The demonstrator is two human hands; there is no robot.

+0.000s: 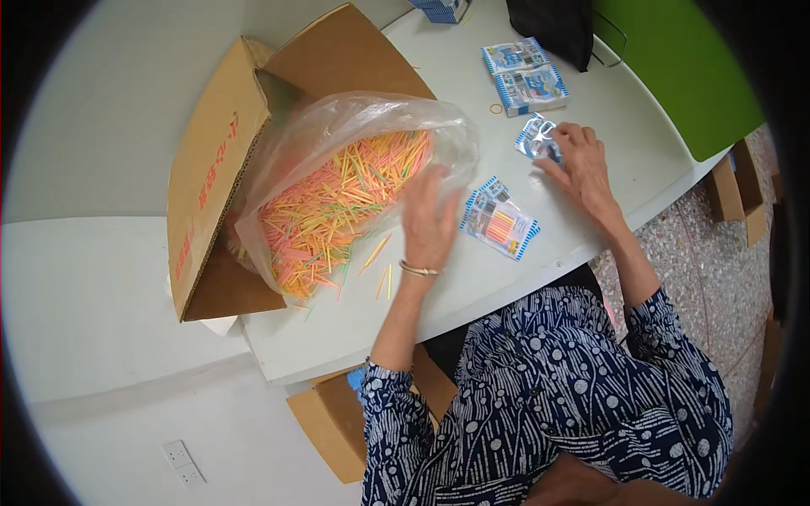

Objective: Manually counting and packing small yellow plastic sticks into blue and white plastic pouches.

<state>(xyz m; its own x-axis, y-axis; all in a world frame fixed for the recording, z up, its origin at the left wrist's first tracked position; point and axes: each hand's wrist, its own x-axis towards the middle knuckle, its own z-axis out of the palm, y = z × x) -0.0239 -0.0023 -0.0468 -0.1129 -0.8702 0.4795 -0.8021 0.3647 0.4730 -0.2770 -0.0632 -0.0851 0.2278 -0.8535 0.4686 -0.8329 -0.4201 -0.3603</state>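
My left hand (429,221), slightly smeared by motion, is at the right edge of a big heap of thin pink, yellow, orange and green sticks (346,202). Its fingers look apart, and I see nothing in them. The heap lies in a clear plastic bag (460,139) that spills from a cardboard box. My right hand (582,169) reaches over a small blue-and-white packet (533,135) on the table, thumb and fingers spread around its near side. Between my hands, overlapping packets (502,221) lie flat; the top one shows pink and orange sticks inside.
The open cardboard box (221,181) stands at the left of the white table (371,333). Stacked blue-and-white packs (530,88) sit farther back, near a rubber band (495,109) and a black bag (557,29). Several loose sticks (384,282) lie near the front. Another box (333,426) stands below.
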